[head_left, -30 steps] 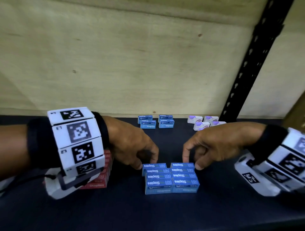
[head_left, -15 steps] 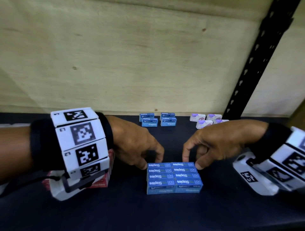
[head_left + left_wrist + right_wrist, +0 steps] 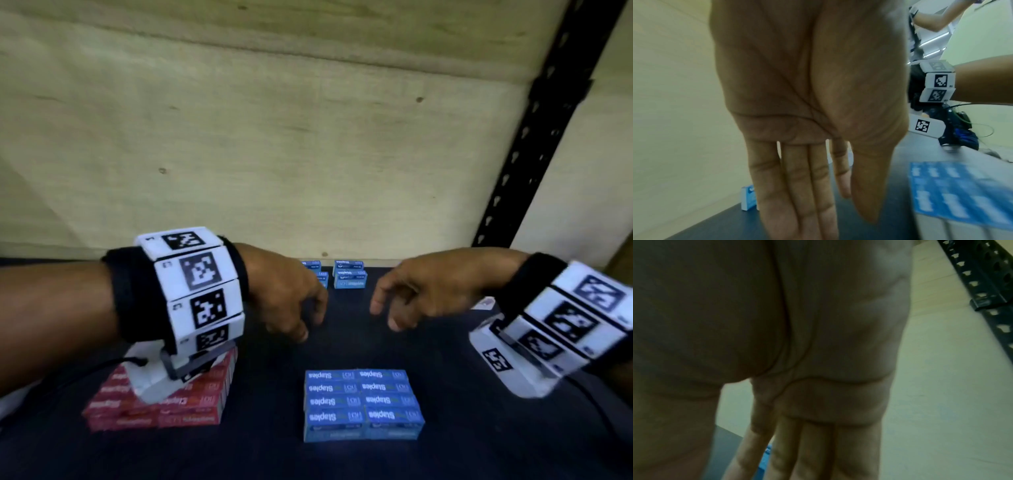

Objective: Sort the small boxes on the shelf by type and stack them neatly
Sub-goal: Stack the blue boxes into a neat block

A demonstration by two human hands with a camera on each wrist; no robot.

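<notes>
A tidy block of blue staple boxes (image 3: 363,404) stands near the front of the dark shelf (image 3: 342,342); its top also shows in the left wrist view as the blue block (image 3: 953,193). More blue boxes (image 3: 349,275) sit at the back wall. A stack of red staple boxes (image 3: 164,404) lies at the left, partly under my left wrist. My left hand (image 3: 301,318) and right hand (image 3: 387,308) hover empty above the shelf between the blue block and the back boxes, fingers relaxed. The wrist views show both palms with fingers straight, holding nothing.
A black perforated shelf post (image 3: 534,130) rises at the right. A plywood back wall (image 3: 274,137) closes the shelf. A pale box (image 3: 483,303) peeks out behind my right wrist.
Both hands have let go of the back edge of the blue block and lifted away toward the back of the shelf. The block stays in place.
</notes>
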